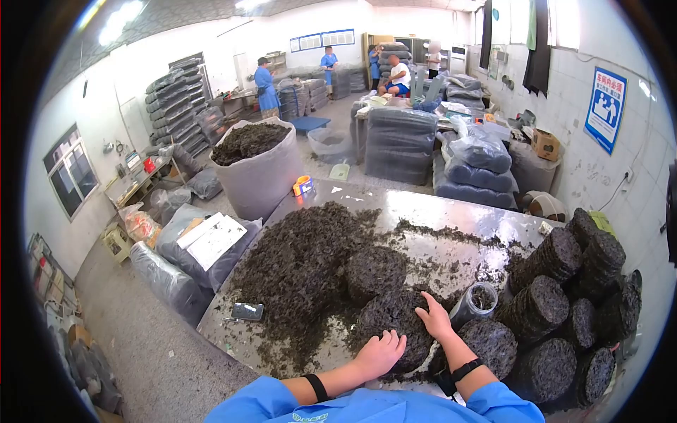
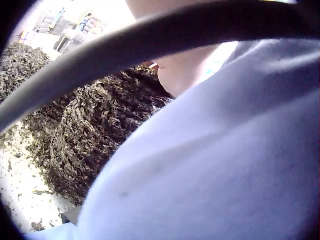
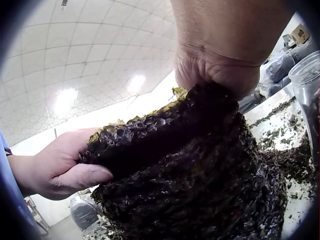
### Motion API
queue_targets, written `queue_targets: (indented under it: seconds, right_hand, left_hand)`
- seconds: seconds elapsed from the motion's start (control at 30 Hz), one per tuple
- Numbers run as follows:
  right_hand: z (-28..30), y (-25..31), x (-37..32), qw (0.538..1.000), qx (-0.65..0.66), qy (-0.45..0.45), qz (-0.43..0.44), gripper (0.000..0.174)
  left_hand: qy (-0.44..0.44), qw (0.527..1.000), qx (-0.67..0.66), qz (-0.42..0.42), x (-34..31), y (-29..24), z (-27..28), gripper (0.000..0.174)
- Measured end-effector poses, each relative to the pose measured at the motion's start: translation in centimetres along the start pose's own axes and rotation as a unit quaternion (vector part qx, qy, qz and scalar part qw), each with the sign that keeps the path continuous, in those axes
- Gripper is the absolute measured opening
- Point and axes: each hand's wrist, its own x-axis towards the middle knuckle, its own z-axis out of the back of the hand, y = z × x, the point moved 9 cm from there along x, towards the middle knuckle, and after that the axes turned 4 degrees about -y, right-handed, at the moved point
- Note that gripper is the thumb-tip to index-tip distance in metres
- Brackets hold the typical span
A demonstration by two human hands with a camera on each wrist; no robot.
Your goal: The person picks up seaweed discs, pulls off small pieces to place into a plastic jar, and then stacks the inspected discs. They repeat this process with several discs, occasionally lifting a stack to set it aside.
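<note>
A thick stack of round dark dried seaweed sheets [image 1: 395,328] stands before me at the near edge of the metal table. At its near left rim my left hand [image 1: 381,352] pinches the top layer, thumb underneath. In the right wrist view the same left hand [image 3: 65,167] holds that layer's edge raised, with a dark gap below it. My right hand [image 1: 435,319] rests on the right side of the stack, thumb and forefinger spread over the top. The right wrist view shows its heel [image 3: 220,75] against the rim, its fingers hidden. Another seaweed stack [image 1: 376,273] stands just behind.
A large heap of loose seaweed [image 1: 300,254] covers the table's left part. A phone [image 1: 247,311] lies at the left edge. On the right stand a clear plastic jar [image 1: 474,304] and several seaweed stacks [image 1: 541,303]. A full sack [image 1: 257,173] is beyond; people work farther back.
</note>
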Motion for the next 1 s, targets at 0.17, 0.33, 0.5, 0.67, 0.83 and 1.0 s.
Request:
queue_targets:
  seconds: [0.17, 0.33, 0.5, 0.67, 0.83, 1.0]
  right_hand:
    - [0.1, 0.2, 0.3, 1.0, 0.01, -0.008, -0.003, 0.058]
    - [0.7, -0.1, 0.8, 0.99, 0.143, -0.01, -0.02, 0.05]
    - [2.6, 0.1, -0.7, 0.9, 0.404, -0.002, -0.166, 0.046]
    - [2.9, 1.1, -0.4, 0.882, 0.459, 0.031, -0.103, 0.032]
    - [2.3, 4.1, -1.7, 0.886, 0.457, 0.035, -0.066, 0.031]
    - [3.3, 6.8, -2.7, 0.967, 0.244, -0.024, 0.069, 0.04]
  left_hand:
    - [-0.011, 1.0, 0.018, 0.007, 0.0, 0.2, 0.4, 0.042]
    - [0.055, 0.994, -0.073, 0.063, 0.6, 2.5, 2.1, 0.043]
    - [-0.019, 0.982, -0.132, 0.133, 0.3, 6.7, 7.1, 0.053]
    - [-0.144, 0.852, -0.367, 0.344, -2.5, 12.7, 10.3, 0.045]
    - [-0.278, 0.628, -0.56, 0.463, -7.3, 15.6, 7.8, 0.031]
    - [-0.336, 0.424, -0.697, 0.471, -9.1, 15.8, 5.0, 0.039]
